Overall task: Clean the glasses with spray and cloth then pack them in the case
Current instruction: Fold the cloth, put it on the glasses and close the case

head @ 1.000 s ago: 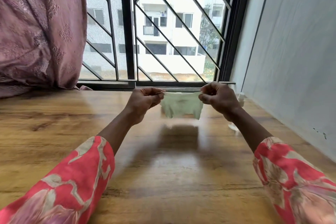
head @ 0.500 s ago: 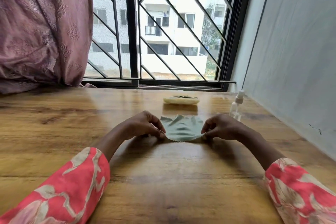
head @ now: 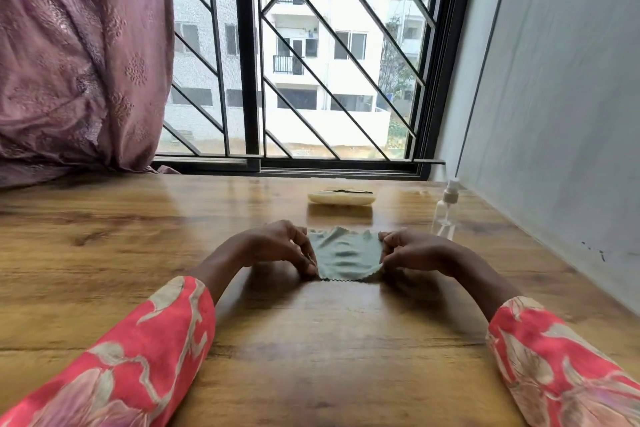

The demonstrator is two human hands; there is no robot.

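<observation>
At a wooden worktop (head: 138, 236) by a barred window, I hold a pale green cloth (head: 344, 256) flat between both hands. My left hand (head: 273, 250) pinches its left edge with a narrow grip, fingertips low on the wood; my right hand (head: 415, 253) pinches the right edge the same way. The cloth's zigzag near hem lies on the worktop, its far edge rumpled.

Beyond the cloth, well apart from my hands, sits a cream case (head: 341, 198). It looks open, with the glasses (head: 346, 190) lying in or across its top; only a thin dark line of frame shows, so I cannot tell how deep they sit. To the right, near the wall, stands a clear spray bottle (head: 446, 211) with a white nozzle, upright; its fill level is too faint to read.

The risks, as I judge them: the cloth is thin and slack, so letting go of one edge could leave it bunched rather than spread. Reaching past it for the glasses, my sleeve could drag the cloth along. The bottle is light and stands close to my right wrist, so a careless sweep could tip it. The glasses rest shallow and could slide off if the case is nudged.
</observation>
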